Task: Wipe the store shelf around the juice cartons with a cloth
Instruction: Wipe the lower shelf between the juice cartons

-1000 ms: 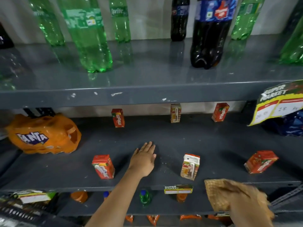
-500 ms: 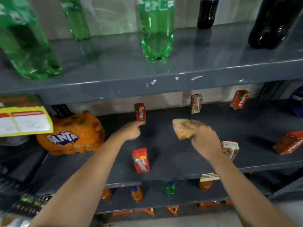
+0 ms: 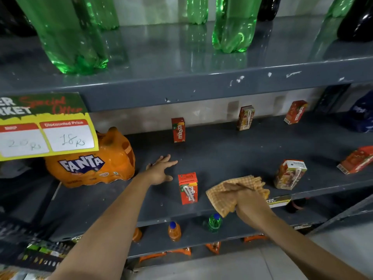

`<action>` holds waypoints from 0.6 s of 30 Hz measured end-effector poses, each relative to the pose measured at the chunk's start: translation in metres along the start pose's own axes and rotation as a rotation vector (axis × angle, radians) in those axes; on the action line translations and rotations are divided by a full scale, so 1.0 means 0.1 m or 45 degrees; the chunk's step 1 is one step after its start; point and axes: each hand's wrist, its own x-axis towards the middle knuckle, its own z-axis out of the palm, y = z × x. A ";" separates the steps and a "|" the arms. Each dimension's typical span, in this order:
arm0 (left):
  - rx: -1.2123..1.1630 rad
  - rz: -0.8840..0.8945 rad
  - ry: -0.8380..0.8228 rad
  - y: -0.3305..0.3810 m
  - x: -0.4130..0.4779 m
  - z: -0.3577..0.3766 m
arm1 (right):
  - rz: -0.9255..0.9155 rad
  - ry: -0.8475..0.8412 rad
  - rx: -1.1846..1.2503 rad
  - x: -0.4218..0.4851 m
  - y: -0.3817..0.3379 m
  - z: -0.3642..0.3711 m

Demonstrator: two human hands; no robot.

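The dark grey middle shelf carries several small juice cartons. A red carton stands near the front edge, another red one at the back, and a pale carton to the right. My right hand grips a yellow checked cloth and presses it on the shelf just right of the front red carton. My left hand rests flat on the shelf with fingers spread, left of that carton and holding nothing.
An orange Fanta multipack sits at the shelf's left, under a hanging price sign. More cartons stand further right. Green bottles line the upper shelf; small bottles stand on the lower one.
My right hand brought the cloth up from below the shelf edge and down onto the shelf beside the front red carton. My left hand shifted left and flattened with fingers spread. The view swung left.
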 end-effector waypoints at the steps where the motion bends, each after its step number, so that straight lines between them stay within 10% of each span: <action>1: -0.008 0.003 0.006 -0.01 0.01 0.01 | 0.000 0.015 0.067 0.03 0.03 -0.07; 6: -0.075 0.008 0.034 -0.07 0.03 0.06 | 0.171 0.290 -0.024 0.61 0.36 -0.54; 12: -0.054 0.006 0.036 -0.06 0.03 0.06 | 0.666 0.134 -0.092 1.05 0.65 -0.54; 18: -0.067 0.014 0.035 -0.06 0.03 0.07 | 0.385 0.195 0.016 0.94 0.53 -0.24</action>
